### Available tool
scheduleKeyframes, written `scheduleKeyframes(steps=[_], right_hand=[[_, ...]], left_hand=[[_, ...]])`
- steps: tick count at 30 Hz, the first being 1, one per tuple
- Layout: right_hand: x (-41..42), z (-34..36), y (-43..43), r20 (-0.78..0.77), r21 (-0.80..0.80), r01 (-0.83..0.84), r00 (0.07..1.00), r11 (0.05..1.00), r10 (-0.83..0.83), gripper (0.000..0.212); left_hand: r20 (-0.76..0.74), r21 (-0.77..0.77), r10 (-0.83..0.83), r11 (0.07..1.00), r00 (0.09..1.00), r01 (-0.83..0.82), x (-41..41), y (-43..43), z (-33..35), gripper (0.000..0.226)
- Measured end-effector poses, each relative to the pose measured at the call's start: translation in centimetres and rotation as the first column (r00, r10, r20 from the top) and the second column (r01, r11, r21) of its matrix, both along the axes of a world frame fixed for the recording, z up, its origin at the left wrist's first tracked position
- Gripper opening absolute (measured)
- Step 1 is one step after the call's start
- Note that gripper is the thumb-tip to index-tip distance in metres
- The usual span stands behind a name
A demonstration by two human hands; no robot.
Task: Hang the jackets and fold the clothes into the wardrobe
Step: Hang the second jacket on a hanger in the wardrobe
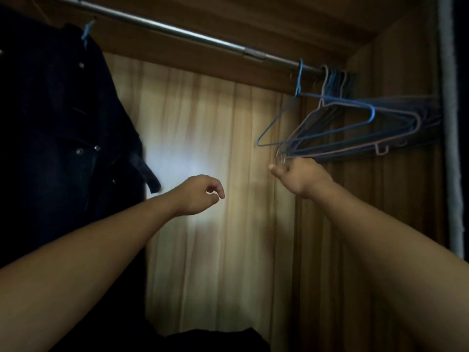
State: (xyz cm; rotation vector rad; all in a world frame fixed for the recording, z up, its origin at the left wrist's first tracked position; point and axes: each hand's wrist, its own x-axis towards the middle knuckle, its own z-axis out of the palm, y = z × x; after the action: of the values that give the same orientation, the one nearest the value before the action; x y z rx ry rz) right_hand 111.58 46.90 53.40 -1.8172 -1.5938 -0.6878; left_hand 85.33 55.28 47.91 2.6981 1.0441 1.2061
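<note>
Left hand [200,195]: loosely curled, nothing held. Right hand [297,174]: raised against bunched hangers [330,128]; grasp cannot be told.

One head-worn view, looking up into the wardrobe [380,224].
The wide-angle camera sits at the person's head, close to the opening and tilted upward; the rail [177,32] slants across the top, the back panel [203,148] fills the frame below the rail.
</note>
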Motion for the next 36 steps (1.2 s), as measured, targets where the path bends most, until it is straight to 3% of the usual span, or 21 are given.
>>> scheduleKeyframes(steps=[3,6,10,14,18,22,27,32,36], right_hand=[[0.6,2.1,-1.0,-0.313,0.150,-0.113,0.937,0.982,0.155,0.068],[0.4,3.4,-0.9,-0.569,0.420,-0.245,0.679,0.874,0.464,0.056],[-0.2,5.6,-0.8,-0.613,0.705,-0.213,0.298,0.677,0.732,0.041],[-0.3,7.6,-0.9,-0.573,0.756,-0.230,0.222,0.613,0.789,0.023],[-0.7,9.1,-1.1,-0.513,0.776,-0.313,0.194,0.548,0.836,0.049],[-1.1,10.4,-1.4,-0.465,0.777,-0.367,0.212,0.511,0.859,0.058],[-1.9,11.6,-1.4,-0.384,0.707,-0.444,0.414,0.551,0.825,0.052],[-2.5,11.6,-0.5,-0.263,0.665,-0.493,0.548,0.561,0.794,0.040],[-3.6,11.0,-0.6,-0.163,0.544,-0.592,0.620,0.594,0.767,0.038]], left_hand=[[0.000,0.036,-0.001,0.999,1.000,0.001,1.0,-0.5,2.4,0.024],[0.007,0.049,-0.008,0.999,1.000,0.008,1.6,-1.0,3.3,0.024],[0.019,0.081,-0.010,0.997,1.000,0.009,2.1,-1.3,3.3,0.025],[0.023,0.091,-0.009,0.996,1.000,0.007,1.8,-1.2,3.1,0.025],[0.009,0.111,0.016,0.994,1.000,-0.017,0.7,-1.2,3.2,0.026],[-0.013,0.120,0.053,0.991,0.998,-0.051,-0.6,-1.3,3.1,0.028],[-0.025,0.139,0.088,0.987,0.996,-0.084,-2.4,-1.6,2.8,0.033],[-0.005,0.141,0.116,0.983,0.993,-0.114,-3.7,-1.6,2.6,0.036],[-0.010,0.137,0.130,0.982,0.991,-0.127,-4.0,-1.6,2.5,0.034]])
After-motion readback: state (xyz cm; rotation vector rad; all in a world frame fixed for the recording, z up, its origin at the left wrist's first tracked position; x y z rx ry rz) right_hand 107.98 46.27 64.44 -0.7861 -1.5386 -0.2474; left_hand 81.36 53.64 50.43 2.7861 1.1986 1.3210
